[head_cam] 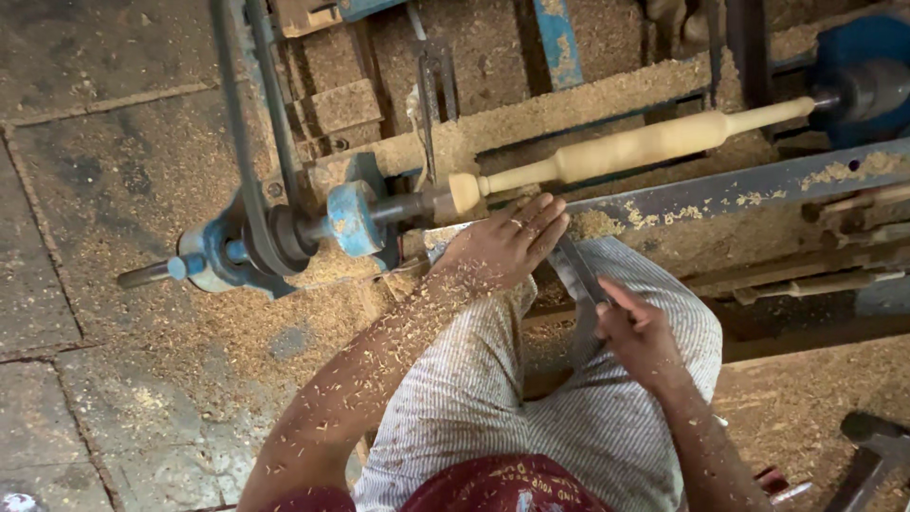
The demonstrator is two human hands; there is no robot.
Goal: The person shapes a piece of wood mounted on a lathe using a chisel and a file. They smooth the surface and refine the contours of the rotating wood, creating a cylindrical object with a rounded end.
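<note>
Pale smooth wooden spindle, dull grey metal chisel, striped woven cloth.

**Camera Arrangement: Single Head View**

One camera only, worn on the person's head; there is no second view, so no shared area. It looks steeply down and slightly forward over the lap, at close range. The left hand and right hand sit near frame centre. The lathe crosses the upper half on a diagonal, rising to the right, with the spindle along it. The floor fills the left side. The top right corner is cropped, probably the tailstock end.
</note>
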